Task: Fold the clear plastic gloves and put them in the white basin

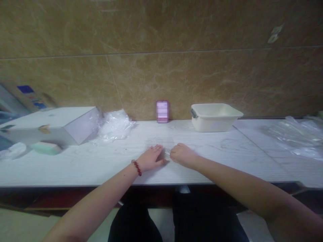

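My left hand (pixel 151 158) lies flat on the white wood-grain table (pixel 101 168), fingers stretched and thumb apart, with a red bead bracelet at the wrist. Under and beyond its fingertips is a thin, see-through plastic bag (pixel 161 141), hard to make out against the tabletop. Close by on the right, my right hand (pixel 183 155) is closed, fingertips pinched at the edge of this clear plastic. A small glint of it shows in the gap between both hands. The exact grip is partly hidden by my curled fingers.
Against the wall stand a phone-like device (pixel 162 111) and a cream plastic bin (pixel 214 117) with a grey handle. To the left are a white box (pixel 50 124), crumpled clear bags (pixel 116 124) and a pale green block (pixel 46 148). More clear plastic bags (pixel 300 136) lie far right.
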Demonstrator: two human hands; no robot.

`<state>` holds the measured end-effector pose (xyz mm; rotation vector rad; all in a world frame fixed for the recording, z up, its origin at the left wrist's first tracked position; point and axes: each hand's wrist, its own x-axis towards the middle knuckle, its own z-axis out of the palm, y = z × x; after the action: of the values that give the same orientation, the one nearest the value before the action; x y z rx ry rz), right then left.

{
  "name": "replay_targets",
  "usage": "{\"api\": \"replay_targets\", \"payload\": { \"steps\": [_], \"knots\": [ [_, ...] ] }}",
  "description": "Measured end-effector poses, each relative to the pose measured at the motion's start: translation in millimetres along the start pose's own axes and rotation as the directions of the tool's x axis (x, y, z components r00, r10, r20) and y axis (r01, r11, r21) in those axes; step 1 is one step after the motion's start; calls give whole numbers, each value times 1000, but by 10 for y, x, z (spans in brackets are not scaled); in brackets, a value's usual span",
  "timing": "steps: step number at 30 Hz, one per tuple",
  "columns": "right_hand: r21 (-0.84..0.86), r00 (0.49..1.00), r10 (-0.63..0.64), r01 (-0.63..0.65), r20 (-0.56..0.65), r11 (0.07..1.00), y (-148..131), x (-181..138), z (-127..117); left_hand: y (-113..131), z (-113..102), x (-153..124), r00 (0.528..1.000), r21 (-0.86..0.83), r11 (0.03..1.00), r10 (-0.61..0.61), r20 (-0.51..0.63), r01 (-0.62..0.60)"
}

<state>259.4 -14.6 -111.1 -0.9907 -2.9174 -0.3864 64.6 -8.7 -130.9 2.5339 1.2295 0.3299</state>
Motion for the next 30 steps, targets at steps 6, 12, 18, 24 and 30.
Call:
{"api": "replay_targets", "payload": {
  "steps": [6,12,18,24,30],
  "knots": [
    [9,999,29,-29,-20,1000,14,17,37,23,92,35,1000,44,999,-10,-20,10],
    [94,996,85,-81,-41,992,65,44,-15,83,103,58,999,101,994,-29,-46,33],
    [239,980,118,-77,-161,968,162,121,-106,92,38,155,998,145,989,-31,-62,40],
    [534,946,185,-15,-267,845,347,257,-147,31,-304,274,990,10,994,-108,88,107],
    [938,855,505,-72,-117,339,584,364,-63,-79,-631,327,978,-609,775,-58,202,171]
  ]
}}
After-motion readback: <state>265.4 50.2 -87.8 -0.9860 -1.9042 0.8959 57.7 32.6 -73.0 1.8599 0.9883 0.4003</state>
